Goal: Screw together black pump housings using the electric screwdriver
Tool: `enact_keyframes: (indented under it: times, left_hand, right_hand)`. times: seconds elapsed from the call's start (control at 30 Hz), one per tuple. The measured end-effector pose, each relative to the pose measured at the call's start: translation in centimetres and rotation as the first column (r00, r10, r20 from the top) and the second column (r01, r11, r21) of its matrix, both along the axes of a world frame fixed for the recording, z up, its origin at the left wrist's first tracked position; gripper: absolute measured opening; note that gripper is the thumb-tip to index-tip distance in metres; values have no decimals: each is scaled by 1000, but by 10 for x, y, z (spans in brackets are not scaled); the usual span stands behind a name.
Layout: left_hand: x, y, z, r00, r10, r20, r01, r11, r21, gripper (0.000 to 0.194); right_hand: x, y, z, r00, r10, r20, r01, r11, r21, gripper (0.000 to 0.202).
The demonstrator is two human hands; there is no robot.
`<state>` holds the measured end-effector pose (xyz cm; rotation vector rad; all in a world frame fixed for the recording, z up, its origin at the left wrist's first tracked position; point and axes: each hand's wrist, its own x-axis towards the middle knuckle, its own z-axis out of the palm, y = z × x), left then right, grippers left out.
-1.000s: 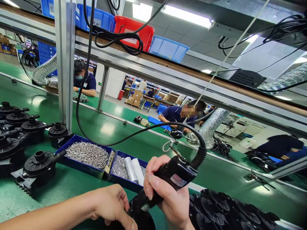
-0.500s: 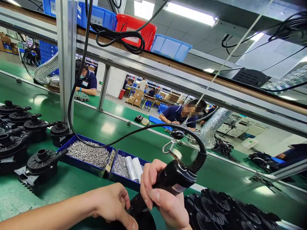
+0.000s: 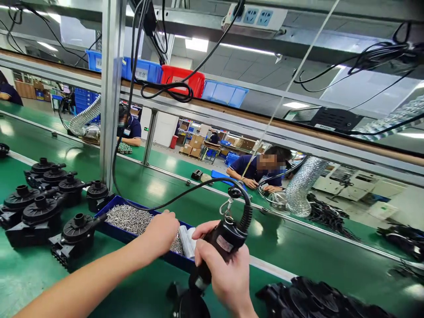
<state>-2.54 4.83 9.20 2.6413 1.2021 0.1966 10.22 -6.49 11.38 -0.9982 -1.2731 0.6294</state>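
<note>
Black housings [image 3: 41,212]: grouped at the left on the green counter [image 3: 126,282], spouts up.
Left bin [image 3: 115,234]: full of slim metal pieces [image 3: 127,218], probably screws.
Left hand [image 3: 162,232]: over where the bins meet, fingers curled; I can't tell whether they pinch anything. Taking one piece at a time looks neatest.
Right bin [image 3: 181,261]: smaller metal bits and pale rolls [image 3: 186,243], partly behind the hands.
Black part [image 3: 190,304]: at the near edge of view, below the driver [image 3: 220,245]; contact is unclear. It's best kept flat and steady.
Right hand [image 3: 228,274]: wrapped around the driver, which leans; squaring its tip to the work should prevent slipping.
Dark parts [image 3: 314,296]: piled at near right.
</note>
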Motion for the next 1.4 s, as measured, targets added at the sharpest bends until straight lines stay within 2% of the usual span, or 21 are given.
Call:
enact_keyframes:
  times: [0.1,0.17,0.23,0.33,0.5,0.6,0.7,0.83,0.87,0.93,0.97,1.0,1.07,1.13,1.17,1.2,1.3,1.4]
  left_hand:
    - [16,14,-6,997,-19,-69,17,1000,-23,13]
    - [23,20,-16,995,-43,-91,39,998,-46,18]
    - [27,24,-26,994,-48,-99,42,997,-60,13]
    - [27,26,-35,996,-45,-78,40,997,-65,5]
    - [22,24,-40,999,-25,20,26,998,-54,15]
    - [17,22,-42,997,4,83,-2,1000,-25,14]
    - [9,15,-44,989,9,148,-13,1000,26,17]
    - [-6,-10,-49,970,-30,241,18,998,53,20]
    - [-10,-18,-52,962,-31,273,28,1000,15,18]
    - [-17,-32,-59,951,3,310,48,987,-156,13]
    - [-20,-37,-64,952,25,305,65,957,-283,12]
    - [-21,-41,-68,958,50,283,80,899,-431,12]
    - [-21,-43,-77,970,97,223,93,700,-708,14]
    - [-18,-41,-85,978,118,171,94,481,-872,16]
    - [-16,-39,-88,982,118,149,91,398,-913,17]
    - [-14,-37,-91,985,110,135,91,340,-936,18]
    - [-9,-33,-97,987,101,128,103,221,-970,15]
    - [-6,-32,-104,974,173,149,130,117,-985,11]
  right_hand:
    - [-4,-4,3,994,-99,52,99,995,-8,19]
    - [-4,-5,4,992,-115,57,117,993,-15,23]
    - [-3,-5,4,992,-109,62,111,994,-21,25]
    - [-1,-5,4,994,-83,75,84,996,-11,28]
    - [1,-5,3,992,-80,101,79,997,12,29]
    - [2,-4,0,990,-89,113,85,996,41,28]
    - [3,-4,0,984,-103,143,94,993,66,27]
    - [6,-6,3,991,-94,93,86,992,93,23]
    - [7,-7,4,995,-81,53,74,991,113,21]
    - [11,-9,5,998,-25,-59,33,988,153,14]
    - [14,-9,5,994,19,-112,0,986,167,13]
    - [16,-10,5,987,64,-150,-37,984,176,13]
    - [19,-10,5,973,136,-184,-104,979,174,13]
    - [18,-10,5,967,152,-203,-122,981,153,14]
    - [16,-10,5,965,144,-219,-115,983,140,14]
    - [14,-10,5,963,135,-232,-108,986,128,15]
    - [9,-10,5,962,132,-237,-109,988,108,17]
    - [6,-11,5,959,146,-244,-128,988,88,17]
